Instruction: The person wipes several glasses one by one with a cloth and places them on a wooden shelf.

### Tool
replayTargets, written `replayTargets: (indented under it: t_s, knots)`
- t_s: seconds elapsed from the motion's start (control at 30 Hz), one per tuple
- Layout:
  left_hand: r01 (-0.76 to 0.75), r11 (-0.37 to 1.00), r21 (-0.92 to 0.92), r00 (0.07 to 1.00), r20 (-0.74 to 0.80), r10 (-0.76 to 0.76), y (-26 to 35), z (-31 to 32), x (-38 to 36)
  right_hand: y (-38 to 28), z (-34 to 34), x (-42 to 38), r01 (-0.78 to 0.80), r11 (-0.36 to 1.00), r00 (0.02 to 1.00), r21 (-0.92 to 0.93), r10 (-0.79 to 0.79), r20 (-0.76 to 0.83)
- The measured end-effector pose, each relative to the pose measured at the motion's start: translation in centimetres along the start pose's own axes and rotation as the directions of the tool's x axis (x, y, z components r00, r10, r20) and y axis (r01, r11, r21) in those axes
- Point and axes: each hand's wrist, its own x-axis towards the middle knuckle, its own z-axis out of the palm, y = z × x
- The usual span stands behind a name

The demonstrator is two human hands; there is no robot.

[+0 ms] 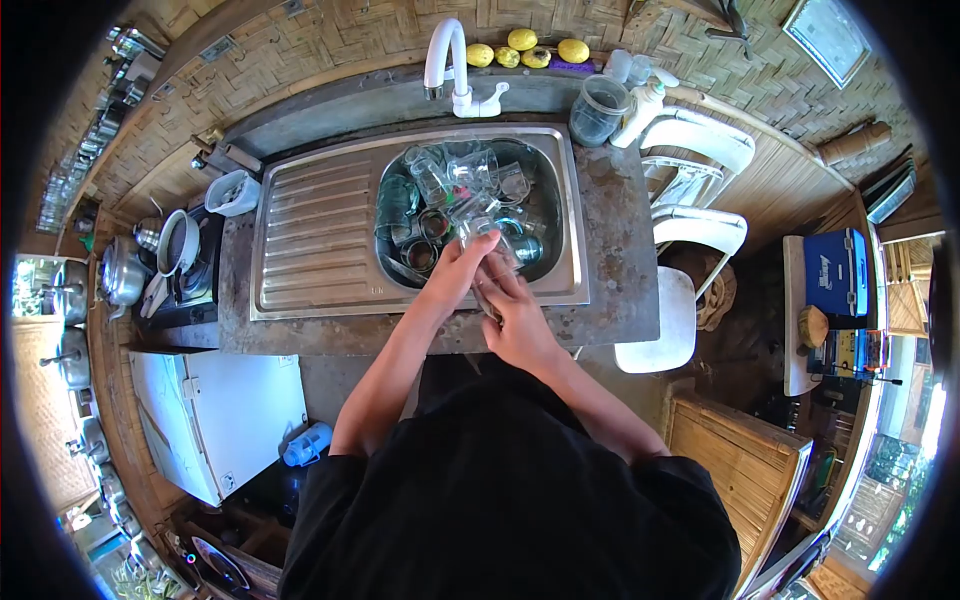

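A stainless steel sink is set into a grey worktop, its ribbed draining board on the left and its basin on the right. Piled glassware, mostly clear with some tinted pieces, crowds the basin, leaning at different angles directly beyond the hands. A white tap stands behind the basin, its spout curving to the left. Yellow fruits sit on the ledge behind it. At the worktop's back right corner, a clear plastic tub stands beside a white pump bottle. White chairs are to the right; a white container sits left of the draining board, near a stove carrying a pan. Over the basin's front edge, the left hand and right hand are close together, fingers partly curled around a clear glass. The left hand grips its upper side, the right its near end; whether any right fingers are inside the glass cannot be told.
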Motion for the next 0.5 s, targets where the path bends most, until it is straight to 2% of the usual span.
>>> replayTargets:
  t_s: [0.03, 0.07, 0.1, 0.2, 0.27, 0.33, 0.37, 0.43, 0.47, 0.5]
  knots:
    - [0.038, 0.999, 0.009, 0.998, -0.050, -0.037, -1.0, -0.5, 0.7, 1.0, -0.5, -0.5, 0.045, 0.962, 0.996, -0.270, -0.023, 0.084]
    - [0.075, 0.997, 0.020, 0.992, -0.100, -0.073, -2.0, -0.9, 1.5, 2.0, -0.7, -0.7, 0.107, 0.852, 0.986, -0.513, -0.022, 0.168]
    - [0.137, 0.984, -0.118, 0.977, -0.150, -0.154, -2.3, -0.6, 1.8, 2.4, -0.6, -0.7, 0.091, 0.811, 0.992, -0.577, -0.023, 0.124]
    - [0.211, 0.940, -0.268, 0.964, -0.100, -0.245, -2.8, 0.0, 1.8, 3.8, -1.8, -0.4, 0.121, 0.760, 0.992, -0.638, -0.106, 0.062]
    - [0.221, 0.942, -0.254, 0.958, -0.124, -0.258, -4.4, -0.1, 2.4, 4.9, -1.3, -0.6, 0.133, 0.747, 0.990, -0.651, -0.136, 0.046]
    - [0.257, 0.948, -0.189, 0.935, -0.199, -0.293, -9.2, -2.6, 5.0, 5.8, -0.2, -0.8, 0.125, 0.724, 0.991, -0.678, -0.118, 0.057]
    - [0.275, 0.952, -0.138, 0.928, -0.219, -0.300, -10.1, -3.5, 5.4, 5.8, 0.2, -0.8, 0.103, 0.767, 0.995, -0.633, -0.070, 0.077]
    - [0.063, 0.997, -0.035, 0.937, -0.343, -0.072, -5.9, 0.9, 2.7, 5.5, 1.3, -0.8, 0.051, 0.843, 0.992, -0.535, 0.020, 0.127]
    - [-0.036, 0.999, 0.026, 0.918, -0.394, 0.044, -4.4, 2.5, 1.6, 5.1, 2.0, -1.1, -0.020, 0.943, 0.994, -0.332, 0.056, 0.098]
    - [0.010, 1.000, 0.027, 0.945, -0.326, -0.001, -4.7, 2.1, 1.3, 4.6, 2.8, -1.6, -0.092, 0.990, 0.992, -0.107, 0.101, 0.081]
